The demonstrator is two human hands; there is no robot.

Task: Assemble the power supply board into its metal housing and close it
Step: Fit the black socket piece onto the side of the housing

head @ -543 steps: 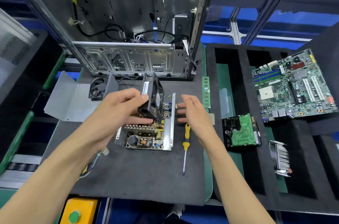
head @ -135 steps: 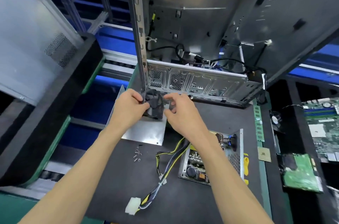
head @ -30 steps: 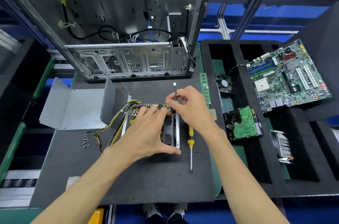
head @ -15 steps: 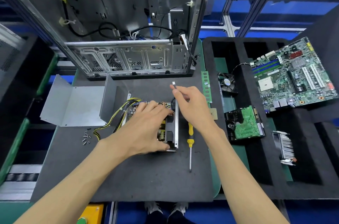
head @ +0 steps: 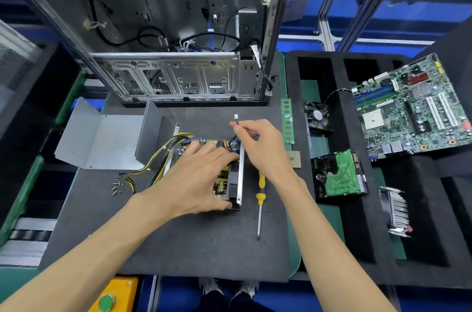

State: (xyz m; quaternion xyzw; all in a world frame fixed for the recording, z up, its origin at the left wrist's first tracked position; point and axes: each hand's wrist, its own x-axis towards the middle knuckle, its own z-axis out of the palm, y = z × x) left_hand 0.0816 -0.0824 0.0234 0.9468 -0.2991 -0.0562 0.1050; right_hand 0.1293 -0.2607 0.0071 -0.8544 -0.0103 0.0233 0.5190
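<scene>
Green power supply board [head: 221,184] sits in its steel base under the pressing left hand [head: 194,178], right hand [head: 258,145] pinching the fan lead [head: 236,123]; grey folded cover [head: 102,140] unfitted.

No legible text anywhere (labels too small).

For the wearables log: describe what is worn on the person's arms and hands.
Nothing is worn. The left hand and right hand are bare, with no gloves, rings or watch visible. Both forearms are uncovered as far as the frame's lower edge; no sleeve shows.
</scene>
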